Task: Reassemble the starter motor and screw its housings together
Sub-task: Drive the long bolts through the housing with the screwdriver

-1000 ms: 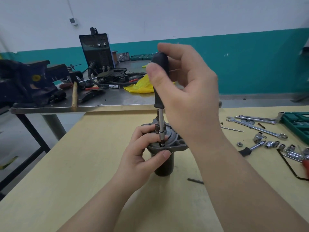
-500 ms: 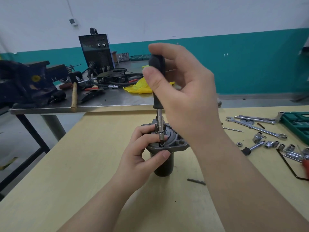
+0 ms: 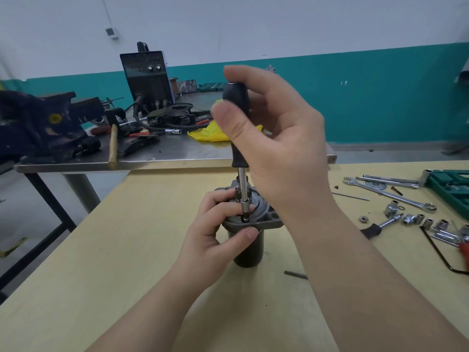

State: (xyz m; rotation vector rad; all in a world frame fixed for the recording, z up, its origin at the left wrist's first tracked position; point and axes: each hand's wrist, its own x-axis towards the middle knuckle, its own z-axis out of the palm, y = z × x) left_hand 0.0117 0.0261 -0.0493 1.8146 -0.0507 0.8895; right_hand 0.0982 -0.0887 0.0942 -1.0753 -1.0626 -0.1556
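starter motor (image 3: 250, 240), a dark cylinder with grey cast flange, stands upright on the pale wooden table (image 3: 127, 250), left hand (image 3: 215, 232) gripping it, right hand (image 3: 274, 138) clamped on the black-handled screwdriver (image 3: 238, 128) plumb above its flange screw.

Screwdriver grip turned
The right hand (image 3: 276, 138) has rotated on the screwdriver (image 3: 237, 128) handle, its thumb swung further left across the grip.

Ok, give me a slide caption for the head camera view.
Right hand seats a screwdriver in the starter motor flange; left hand steadies it.
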